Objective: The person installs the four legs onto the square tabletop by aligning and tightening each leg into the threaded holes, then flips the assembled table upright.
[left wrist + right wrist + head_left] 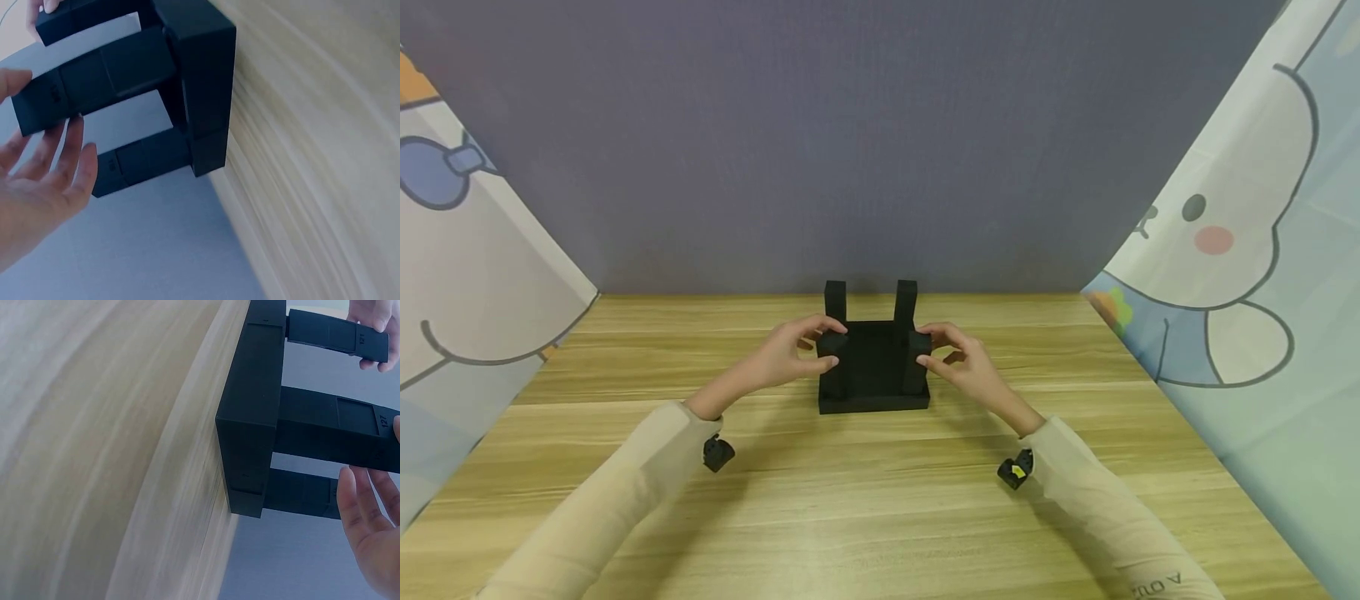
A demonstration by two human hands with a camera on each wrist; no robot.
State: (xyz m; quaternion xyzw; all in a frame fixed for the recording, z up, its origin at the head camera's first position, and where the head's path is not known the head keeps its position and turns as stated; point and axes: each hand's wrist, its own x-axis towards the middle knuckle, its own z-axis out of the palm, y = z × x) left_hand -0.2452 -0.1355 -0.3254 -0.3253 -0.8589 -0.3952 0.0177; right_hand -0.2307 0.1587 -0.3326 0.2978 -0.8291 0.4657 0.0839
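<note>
A black square base [872, 406] lies on the table with several black rectangular posts standing up from its corners. My left hand [786, 354] pinches the top of the near left post [832, 379], thumb on the near side and fingers on the far side. Across from it, my right hand [966, 362] holds the near right post [916, 379] the same way. In the left wrist view the left-hand post [94, 78] leans slightly away from square with the base [209, 94]. The right wrist view shows the number 127 on the right-hand post [337, 428].
The far left post [835, 298] and far right post [906, 298] stand behind the hands. A grey panel [850, 150] rises at the wooden table's [880, 517] back edge. Cartoon-printed curtains [1225, 242] hang at both sides. Small black devices [718, 452] sit at both wrists.
</note>
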